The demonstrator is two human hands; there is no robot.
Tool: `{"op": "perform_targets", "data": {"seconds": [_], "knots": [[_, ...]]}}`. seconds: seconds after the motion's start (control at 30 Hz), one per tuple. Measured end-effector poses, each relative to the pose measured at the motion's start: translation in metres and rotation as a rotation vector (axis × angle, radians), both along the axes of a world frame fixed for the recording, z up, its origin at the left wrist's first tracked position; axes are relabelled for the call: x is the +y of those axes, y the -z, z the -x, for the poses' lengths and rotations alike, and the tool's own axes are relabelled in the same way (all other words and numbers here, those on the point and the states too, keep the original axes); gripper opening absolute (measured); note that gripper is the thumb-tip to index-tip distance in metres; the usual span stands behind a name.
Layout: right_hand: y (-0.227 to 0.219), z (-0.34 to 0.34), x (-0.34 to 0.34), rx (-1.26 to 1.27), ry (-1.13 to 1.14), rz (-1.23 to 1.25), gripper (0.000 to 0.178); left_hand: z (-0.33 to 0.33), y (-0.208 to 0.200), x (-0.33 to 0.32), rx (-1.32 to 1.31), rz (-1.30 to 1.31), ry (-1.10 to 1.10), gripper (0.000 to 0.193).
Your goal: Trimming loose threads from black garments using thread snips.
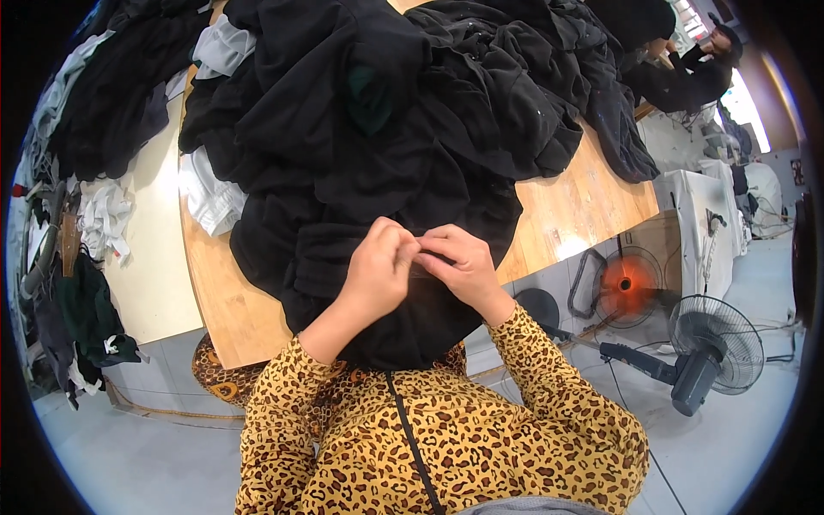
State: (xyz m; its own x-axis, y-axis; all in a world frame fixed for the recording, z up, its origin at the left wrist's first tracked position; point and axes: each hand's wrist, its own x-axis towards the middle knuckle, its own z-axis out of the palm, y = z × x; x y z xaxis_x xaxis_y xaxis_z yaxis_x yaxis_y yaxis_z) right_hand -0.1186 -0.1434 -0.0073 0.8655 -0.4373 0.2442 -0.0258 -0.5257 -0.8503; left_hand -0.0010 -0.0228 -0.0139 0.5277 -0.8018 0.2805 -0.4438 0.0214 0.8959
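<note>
A black garment (330, 245) with a gathered band lies over the near table edge and onto my lap. Above it my left hand (384, 263) is closed, thumb and fingers pinched together. My right hand (457, 264) is closed too, its fingertips meeting those of the left. Whatever the fingertips pinch is too small to make out. Beyond my hands, more black clothing (343, 103) is heaped, with a dark green patch (369, 96) showing in a fold.
The wooden table (592, 206) shows at right and left of the heap. White cloth (210, 193) lies at its left side, and a pale side table (142, 283) adjoins it. Fans (712, 343) stand on the floor at right. Another person (695, 64) works at far right.
</note>
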Motion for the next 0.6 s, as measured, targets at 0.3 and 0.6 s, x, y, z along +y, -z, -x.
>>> {"op": "perform_targets", "data": {"seconds": [0.3, 0.6], "knots": [[0.016, 0.003, -0.004, -0.019, 0.13, -0.287, 0.006, -0.013, -0.032, 0.013, 0.118, -0.268, -0.112, 0.031], [0.024, -0.001, -0.001, -0.105, 0.095, -0.447, 0.007, 0.009, -0.04, 0.032, -0.192, -0.306, 0.019, 0.04]]}}
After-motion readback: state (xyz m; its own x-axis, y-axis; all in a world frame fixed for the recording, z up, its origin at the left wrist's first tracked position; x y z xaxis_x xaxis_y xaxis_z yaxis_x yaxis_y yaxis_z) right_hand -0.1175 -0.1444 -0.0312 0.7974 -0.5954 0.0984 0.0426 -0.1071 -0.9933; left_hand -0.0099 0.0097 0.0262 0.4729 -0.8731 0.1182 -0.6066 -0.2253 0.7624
